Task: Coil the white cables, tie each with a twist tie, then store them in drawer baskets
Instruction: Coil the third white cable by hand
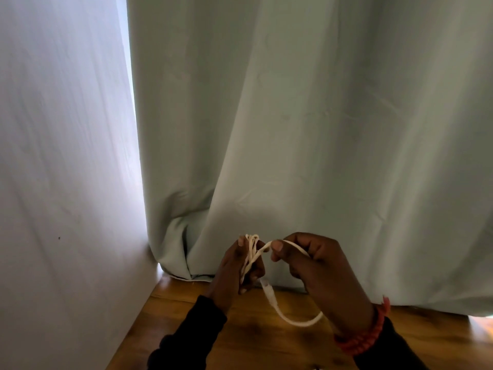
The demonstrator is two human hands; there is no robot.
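Note:
A white cable (293,320) is partly wound into loops that run over the fingers of my left hand (234,271), which grips the bundle upright. My right hand (314,265) pinches a strand of the same cable between thumb and forefinger, just right of the loops. From there the cable's free end curves down under my right wrist and back up, ending in a white plug (268,289) that hangs between my hands. No twist tie or drawer basket is in view.
A pale green curtain (306,129) hangs straight ahead, down to a wooden surface (240,343). A white wall (61,182) stands on the left. A red beaded bracelet (365,335) sits on my right wrist.

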